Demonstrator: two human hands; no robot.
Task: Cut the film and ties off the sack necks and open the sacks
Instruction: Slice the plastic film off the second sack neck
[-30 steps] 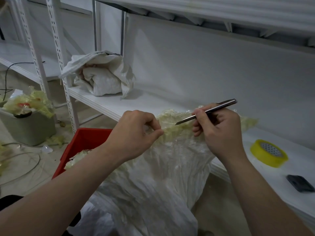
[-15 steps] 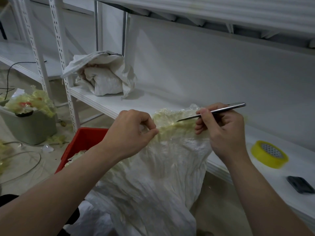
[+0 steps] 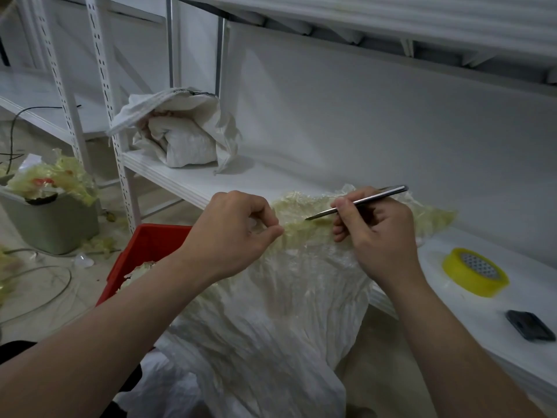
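Right now I'm watching the left hand pinching the yellowish film wrapped around the neck of the white sack, its fingers clenched on a fold of it. The right hand is gripping a thin metal knife like a pen, fingers curled round the handle. The tip is pointing left and slightly down at the film between the two hands; I can't tell whether it's touching. The sack is standing in front of the white shelf, its bunched neck raised about level with the shelf's front edge. I'm also seeing a roll of yellow tape and a dark flat thing lying on the shelf to the right. Another crumpled sack is sitting further back on it, and a red crate is standing on the floor beyond the left wrist.
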